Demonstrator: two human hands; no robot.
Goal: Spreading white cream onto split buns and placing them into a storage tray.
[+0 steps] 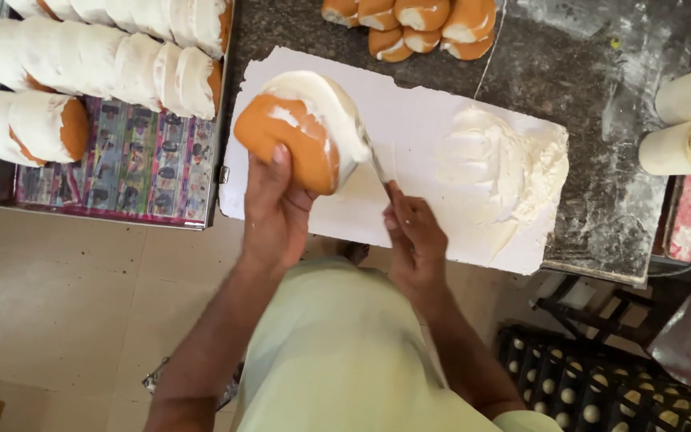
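Left hand (275, 210) was clamped around the bun (301, 132), held over the white board's (409, 136) near-left corner. Right hand (414, 240) was closed on the knife (376, 164), blade against the bun's cream-covered right face.

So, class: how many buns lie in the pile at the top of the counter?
6 show: four in the back row, cut by the frame edge, and two in front. More may lie out of view.
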